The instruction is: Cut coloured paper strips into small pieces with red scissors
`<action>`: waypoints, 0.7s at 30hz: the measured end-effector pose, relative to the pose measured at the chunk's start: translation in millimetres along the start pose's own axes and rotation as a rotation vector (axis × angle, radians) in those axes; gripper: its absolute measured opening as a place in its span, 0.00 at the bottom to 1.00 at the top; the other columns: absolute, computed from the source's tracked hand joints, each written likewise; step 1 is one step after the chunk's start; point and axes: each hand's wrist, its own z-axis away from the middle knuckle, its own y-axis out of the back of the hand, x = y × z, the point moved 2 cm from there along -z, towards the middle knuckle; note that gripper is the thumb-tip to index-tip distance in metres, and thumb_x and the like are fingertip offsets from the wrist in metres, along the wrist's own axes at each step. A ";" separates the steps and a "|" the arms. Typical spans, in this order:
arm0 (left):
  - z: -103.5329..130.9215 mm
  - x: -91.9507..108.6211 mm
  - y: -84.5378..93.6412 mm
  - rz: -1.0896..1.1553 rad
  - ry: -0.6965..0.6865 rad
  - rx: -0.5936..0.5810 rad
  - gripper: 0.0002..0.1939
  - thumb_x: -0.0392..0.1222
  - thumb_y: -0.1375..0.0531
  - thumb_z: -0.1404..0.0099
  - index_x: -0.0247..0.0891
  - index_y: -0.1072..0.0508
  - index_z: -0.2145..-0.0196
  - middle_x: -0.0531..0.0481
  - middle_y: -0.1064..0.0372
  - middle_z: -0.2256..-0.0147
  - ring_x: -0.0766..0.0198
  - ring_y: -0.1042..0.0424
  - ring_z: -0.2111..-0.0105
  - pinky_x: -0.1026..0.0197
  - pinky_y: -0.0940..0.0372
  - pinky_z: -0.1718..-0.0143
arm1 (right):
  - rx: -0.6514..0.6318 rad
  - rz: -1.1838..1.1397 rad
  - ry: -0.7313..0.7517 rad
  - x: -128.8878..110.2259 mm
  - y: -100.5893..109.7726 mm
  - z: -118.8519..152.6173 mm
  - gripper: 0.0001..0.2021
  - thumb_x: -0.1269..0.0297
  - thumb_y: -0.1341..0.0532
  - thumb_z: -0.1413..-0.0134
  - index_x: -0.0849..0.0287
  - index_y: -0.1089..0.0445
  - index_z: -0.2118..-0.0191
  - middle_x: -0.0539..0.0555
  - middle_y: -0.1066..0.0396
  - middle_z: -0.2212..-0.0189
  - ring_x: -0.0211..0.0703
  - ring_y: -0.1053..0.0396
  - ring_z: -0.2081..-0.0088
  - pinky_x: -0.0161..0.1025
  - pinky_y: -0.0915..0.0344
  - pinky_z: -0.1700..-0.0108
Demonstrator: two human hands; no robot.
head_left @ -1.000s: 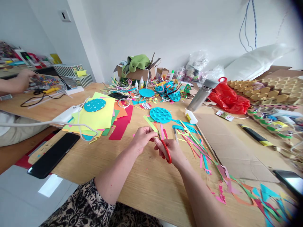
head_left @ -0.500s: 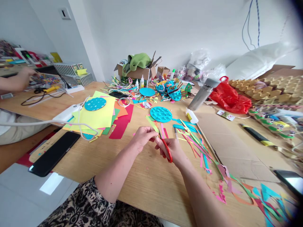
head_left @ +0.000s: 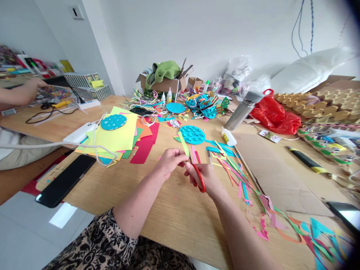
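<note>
The narrow lime strip point(head_left: 183, 143) has swung steeper; left fingers point(head_left: 179, 153) pinch it, right fingers point(head_left: 191, 171) grip red scissors point(head_left: 201, 177), partly hidden.

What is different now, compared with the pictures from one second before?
The narrow light-green paper strip swung: its far end moved right and away, toward the round blue textured disc. Nothing was visibly taken or released: the left grip still holds the strip, the right grip the red-handled scissors. The disc stayed put.

Bright, diffuse light, soft shadows on the desk point(head_left: 168, 221), glare on the floor point(head_left: 63, 215), stretched edges, dark right corners
</note>
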 end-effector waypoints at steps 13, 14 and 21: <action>0.0 0.5 0.0 0.003 -0.006 -0.045 0.06 0.37 0.39 0.52 0.33 0.34 0.80 0.52 0.34 0.80 0.71 0.36 0.80 0.65 0.40 0.74 | -0.002 0.012 0.003 -3.6 0.9 2.2 0.27 0.39 0.42 0.54 0.64 0.31 0.78 0.51 0.37 0.87 0.33 0.43 0.86 0.29 0.47 0.86; -0.4 0.2 0.2 0.002 -0.006 -0.046 0.06 0.37 0.40 0.52 0.33 0.34 0.80 0.52 0.34 0.80 0.71 0.37 0.80 0.65 0.40 0.74 | -0.002 0.013 0.004 -3.7 0.8 2.3 0.27 0.39 0.42 0.54 0.64 0.31 0.78 0.51 0.38 0.87 0.32 0.43 0.86 0.30 0.48 0.86; -0.8 -1.6 -0.3 0.002 0.014 -0.067 0.07 0.37 0.39 0.52 0.33 0.34 0.80 0.53 0.36 0.81 0.71 0.38 0.81 0.65 0.41 0.75 | 0.015 0.032 0.003 -0.8 0.2 0.5 0.27 0.39 0.41 0.55 0.64 0.31 0.78 0.50 0.37 0.87 0.33 0.42 0.86 0.30 0.47 0.85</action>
